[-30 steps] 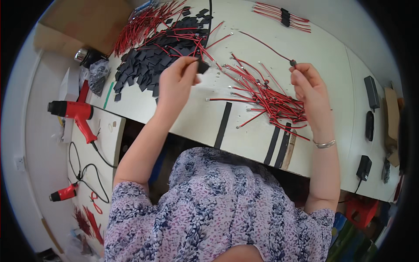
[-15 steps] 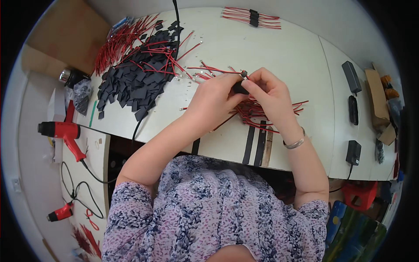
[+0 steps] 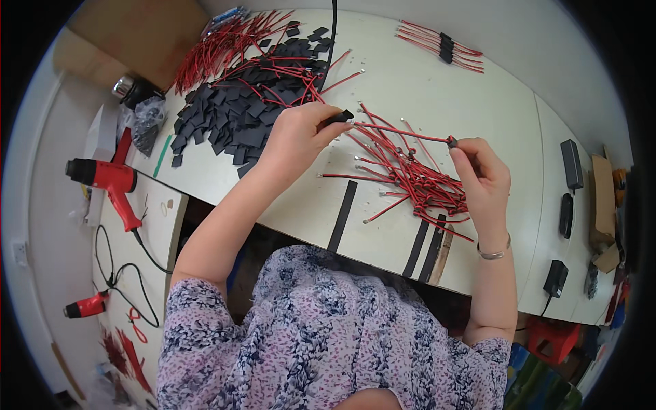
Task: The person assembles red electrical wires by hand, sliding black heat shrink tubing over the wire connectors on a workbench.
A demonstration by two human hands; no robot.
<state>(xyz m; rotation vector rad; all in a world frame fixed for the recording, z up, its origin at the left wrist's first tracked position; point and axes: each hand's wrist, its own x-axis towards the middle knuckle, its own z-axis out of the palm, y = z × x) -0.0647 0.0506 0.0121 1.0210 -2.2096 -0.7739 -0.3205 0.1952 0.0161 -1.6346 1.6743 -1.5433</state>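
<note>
A red wire [image 3: 403, 130] stretches between my two hands above the worktop. My left hand [image 3: 295, 137] is closed around a short black piece of heat-shrink tubing [image 3: 337, 118], right at the wire's left end; whether the wire is inside it I cannot tell. At the other end, my right hand [image 3: 486, 179] pinches the wire beside a small dark part [image 3: 452, 141]. Below the wire lies a loose heap of red wires [image 3: 427, 188] with small dark parts and silvery tips. Behind my left hand spreads a big pile of flat black tubing pieces [image 3: 219, 116].
Several wires with black sleeves [image 3: 446, 49] lie in a row at the back. A bundle of red wires [image 3: 222, 48] is at the far left. Red heat guns [image 3: 113, 179] are on the left. Black adapters [image 3: 571, 164] stand along the right, near a cardboard box [image 3: 601, 198].
My hands, close together before, have moved apart, with the red wire now drawn out between them. The view has shifted, and the wire heap shows more fully.
</note>
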